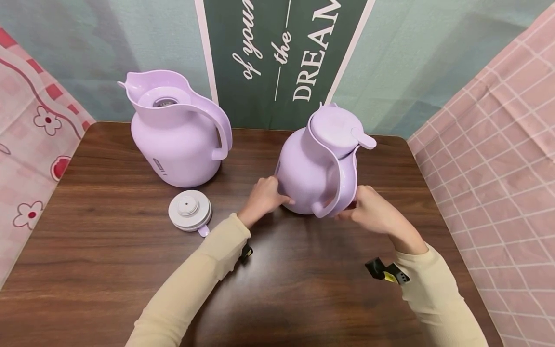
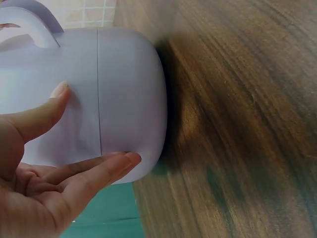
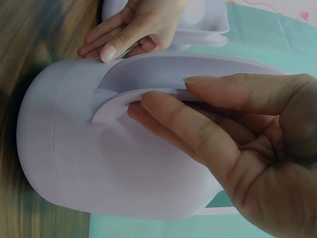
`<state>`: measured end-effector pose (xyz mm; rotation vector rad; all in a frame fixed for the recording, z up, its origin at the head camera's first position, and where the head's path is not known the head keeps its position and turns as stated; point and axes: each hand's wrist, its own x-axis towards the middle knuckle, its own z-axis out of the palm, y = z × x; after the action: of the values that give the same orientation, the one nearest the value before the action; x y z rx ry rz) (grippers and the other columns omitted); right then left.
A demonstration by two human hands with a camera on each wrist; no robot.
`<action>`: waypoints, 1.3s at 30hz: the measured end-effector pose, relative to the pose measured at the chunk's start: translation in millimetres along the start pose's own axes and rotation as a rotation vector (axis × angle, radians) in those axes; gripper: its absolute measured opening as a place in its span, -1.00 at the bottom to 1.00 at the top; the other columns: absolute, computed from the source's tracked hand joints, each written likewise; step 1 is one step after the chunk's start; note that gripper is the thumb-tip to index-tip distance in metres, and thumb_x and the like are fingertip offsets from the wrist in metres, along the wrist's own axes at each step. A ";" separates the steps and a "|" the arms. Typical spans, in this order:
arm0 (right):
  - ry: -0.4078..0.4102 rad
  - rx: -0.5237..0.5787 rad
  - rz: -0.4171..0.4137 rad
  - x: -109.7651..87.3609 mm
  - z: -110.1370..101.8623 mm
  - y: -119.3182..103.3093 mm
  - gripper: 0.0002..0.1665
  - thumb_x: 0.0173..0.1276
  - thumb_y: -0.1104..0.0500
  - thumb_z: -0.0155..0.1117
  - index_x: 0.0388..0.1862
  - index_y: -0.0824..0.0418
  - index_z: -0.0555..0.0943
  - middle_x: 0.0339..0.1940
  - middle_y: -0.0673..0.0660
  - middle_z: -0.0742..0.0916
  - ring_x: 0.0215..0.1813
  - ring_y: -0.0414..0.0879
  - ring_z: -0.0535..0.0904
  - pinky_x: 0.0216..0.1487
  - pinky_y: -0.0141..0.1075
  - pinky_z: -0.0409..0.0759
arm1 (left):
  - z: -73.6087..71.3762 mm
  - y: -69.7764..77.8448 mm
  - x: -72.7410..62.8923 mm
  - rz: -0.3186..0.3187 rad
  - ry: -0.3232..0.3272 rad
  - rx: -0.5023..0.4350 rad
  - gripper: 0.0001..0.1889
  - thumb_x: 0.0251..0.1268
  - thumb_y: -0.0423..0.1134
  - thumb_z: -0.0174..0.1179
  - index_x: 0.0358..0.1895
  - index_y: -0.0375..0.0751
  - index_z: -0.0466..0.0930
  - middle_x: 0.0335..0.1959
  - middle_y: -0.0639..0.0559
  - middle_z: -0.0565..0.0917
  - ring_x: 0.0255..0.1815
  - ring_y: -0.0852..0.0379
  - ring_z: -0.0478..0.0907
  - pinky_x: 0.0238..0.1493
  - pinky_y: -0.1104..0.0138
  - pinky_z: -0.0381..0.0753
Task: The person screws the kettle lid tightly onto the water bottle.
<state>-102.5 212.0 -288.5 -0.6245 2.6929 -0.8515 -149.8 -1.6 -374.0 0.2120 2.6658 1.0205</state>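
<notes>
A lilac thermos jug (image 1: 299,168) stands upright at the right back, its round lid (image 1: 336,126) in the mouth and the lid's tab pointing out over the handle side. At the jug's lower left side is my left hand (image 1: 265,195); in the left wrist view its thumb (image 2: 60,90) and nearly straight fingers (image 2: 116,166) touch the body. My right hand (image 1: 373,209) is at the handle. The right wrist view shows its thumb and fingers pinching the edge of that handle (image 3: 119,105).
A second lilac jug (image 1: 178,144) stands open-topped at the left back, its handle toward the right. Its matching lid (image 1: 188,208) lies upside down in front of it, tab toward me. Behind the wooden table (image 1: 108,270) hangs a green cloth (image 1: 390,62); pink cloths flank both sides.
</notes>
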 end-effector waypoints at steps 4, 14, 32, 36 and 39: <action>0.002 0.004 0.008 5.6 -3.7 4.1 -0.85 -0.07 0.39 0.34 -0.49 0.20 0.61 -0.60 -0.06 0.61 -0.50 -0.17 0.42 -0.41 -0.30 0.41 | -0.1 1.8 7.3 -0.008 0.003 -0.012 -0.43 -0.16 -0.05 0.44 -0.10 -0.38 0.56 -0.18 -0.22 0.62 -0.18 -0.10 0.53 -0.16 0.17 0.49; 0.001 0.014 0.072 19.1 -12.5 14.9 -0.87 -0.09 0.38 0.35 -0.49 0.25 0.62 -0.63 -0.02 0.61 -0.52 -0.14 0.41 -0.45 -0.31 0.40 | -0.1 3.5 25.4 -0.023 -0.005 -0.069 -0.42 -0.10 -0.08 0.41 -0.01 -0.37 0.51 -0.04 -0.21 0.58 -0.03 -0.09 0.47 -0.06 0.19 0.46; 0.009 0.031 0.177 47.2 -25.2 23.7 -0.85 -0.07 0.30 0.40 -0.45 0.28 0.64 -0.56 0.06 0.66 -0.46 -0.09 0.46 -0.35 -0.25 0.44 | -0.7 4.1 60.1 -0.034 -0.022 -0.114 -0.40 0.03 -0.09 0.33 0.10 -0.38 0.44 0.09 -0.22 0.50 0.09 -0.09 0.42 0.02 0.19 0.41; 0.004 0.056 0.182 55.5 -29.0 27.1 -0.85 -0.08 0.34 0.37 -0.45 0.33 0.63 -0.57 0.09 0.66 -0.50 -0.11 0.45 -0.42 -0.27 0.44 | -1.8 5.6 68.9 -0.042 -0.028 -0.096 -0.40 0.07 -0.08 0.30 0.14 -0.37 0.41 0.11 -0.21 0.47 0.12 -0.09 0.39 0.04 0.20 0.40; 0.011 0.052 0.186 62.2 -30.7 30.1 -0.85 -0.09 0.36 0.35 -0.46 0.33 0.62 -0.58 0.08 0.65 -0.51 -0.11 0.44 -0.45 -0.28 0.42 | -2.4 6.6 74.8 -0.047 -0.026 -0.084 -0.42 0.10 -0.08 0.28 0.14 -0.37 0.42 0.11 -0.20 0.48 0.12 -0.08 0.38 0.04 0.21 0.40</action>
<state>-177.7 220.0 -288.2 -0.3519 2.6769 -0.8731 -221.3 19.2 -383.2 0.1438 2.5862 1.1049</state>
